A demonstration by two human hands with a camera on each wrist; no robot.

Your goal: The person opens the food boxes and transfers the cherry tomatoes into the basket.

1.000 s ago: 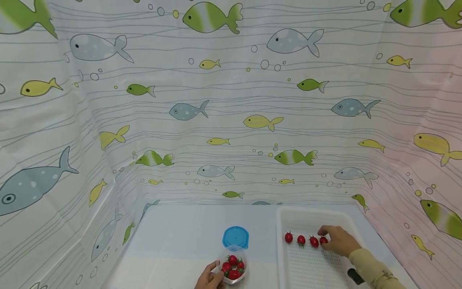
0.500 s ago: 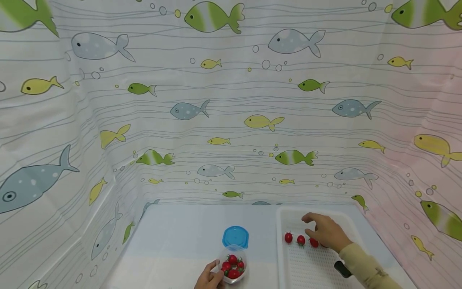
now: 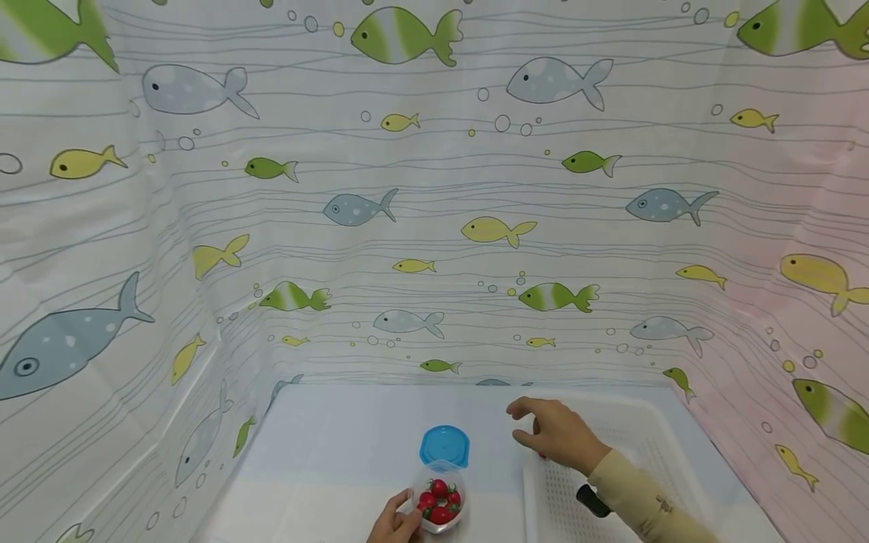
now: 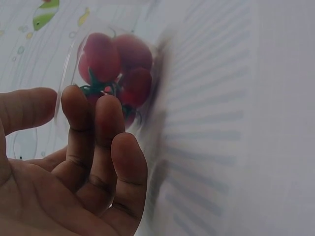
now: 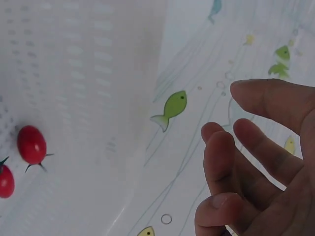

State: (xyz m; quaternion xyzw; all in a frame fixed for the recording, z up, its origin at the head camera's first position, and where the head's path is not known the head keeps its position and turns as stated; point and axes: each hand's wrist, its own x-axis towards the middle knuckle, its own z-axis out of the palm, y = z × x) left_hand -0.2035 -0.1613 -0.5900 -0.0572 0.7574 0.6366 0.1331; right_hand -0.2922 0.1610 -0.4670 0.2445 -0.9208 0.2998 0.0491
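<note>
My left hand pinches the near-left side of a small clear plastic container between thumb and fingers. Several red cherry tomatoes with green stems lie inside it; the left wrist view shows them through the container's wall, just beyond my fingertips. My right hand hovers over the left edge of the white tray, thumb and fingers apart and nothing between them. Below it, in the right wrist view, a cherry tomato lies on the tray's perforated bottom, with another at the frame's edge. In the head view the hand covers most of that row.
A blue lid lies on the white table directly behind the container. The tray's raised rim stands between the container and the tray's tomatoes. Fish-printed sheeting encloses the table at the back and both sides.
My right hand has let go of the rightmost tomato in the tray's row, lifted off and moved left to the tray's left edge. The left hand and container have stayed put.
</note>
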